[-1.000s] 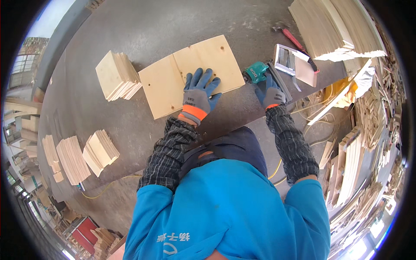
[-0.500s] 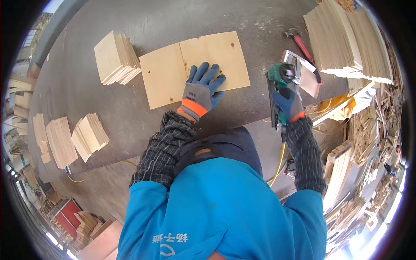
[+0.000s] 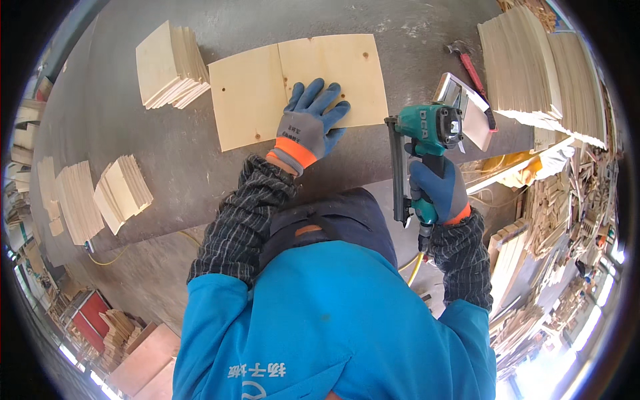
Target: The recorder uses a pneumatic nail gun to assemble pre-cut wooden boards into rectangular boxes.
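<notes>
The left hand point(image 3: 308, 127) lies flat on the right one of two wooden boards point(image 3: 300, 83) that sit side by side on the grey table point(image 3: 167, 173). Its fingers are spread and press down near the seam between the boards. This hand is in the same place as one second ago, so the boards are still held firmly.

What is new is on the right side. One second ago the right hand point(image 3: 437, 190) was down at the table edge, reaching for the green nail gun point(image 3: 427, 130). Now the hand has lifted the tool off the table and holds it in the air, just beside the right edge of the boards. The fingers are closed tight around the handle. The long black magazine of the tool points toward the person, and a yellow hose point(image 3: 410, 263) hangs below the hand.

In my judgement the boards are ready to be joined, and the tool is on its way to them but does not touch the wood yet.

A red hammer point(image 3: 470, 63) lies behind the tool, and stacks of thin boards point(image 3: 170, 67) rest at the left.
</notes>
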The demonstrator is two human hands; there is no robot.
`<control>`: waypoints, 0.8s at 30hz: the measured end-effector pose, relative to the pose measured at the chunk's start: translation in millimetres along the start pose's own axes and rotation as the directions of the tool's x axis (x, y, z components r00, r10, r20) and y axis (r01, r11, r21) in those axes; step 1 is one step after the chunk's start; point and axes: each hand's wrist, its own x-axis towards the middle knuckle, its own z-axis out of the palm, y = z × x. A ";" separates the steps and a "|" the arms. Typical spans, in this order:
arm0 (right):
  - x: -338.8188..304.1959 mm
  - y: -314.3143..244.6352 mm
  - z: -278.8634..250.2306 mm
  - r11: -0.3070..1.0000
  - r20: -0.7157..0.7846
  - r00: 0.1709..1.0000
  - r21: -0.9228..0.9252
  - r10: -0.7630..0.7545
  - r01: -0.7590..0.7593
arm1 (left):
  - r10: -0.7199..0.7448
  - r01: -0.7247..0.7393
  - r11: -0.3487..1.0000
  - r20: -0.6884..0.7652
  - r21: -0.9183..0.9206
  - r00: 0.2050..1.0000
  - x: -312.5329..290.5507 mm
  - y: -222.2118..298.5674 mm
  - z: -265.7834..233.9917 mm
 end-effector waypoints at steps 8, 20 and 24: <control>6.5 1.9 5.5 0.998 0.002 1.000 -0.063 0.001 -0.001 | -0.018 0.018 1.000 0.000 -0.025 1.000 -3.2 -0.7 -0.6; 8.5 4.1 6.2 0.990 -0.026 1.000 -0.142 0.013 -0.017 | -0.032 0.032 0.999 0.017 -0.023 0.999 -4.0 -0.7 1.7; 7.1 1.9 9.8 0.987 -0.027 1.000 -0.162 0.015 -0.019 | -0.034 0.035 0.999 0.033 -0.015 0.999 -5.3 -1.9 2.5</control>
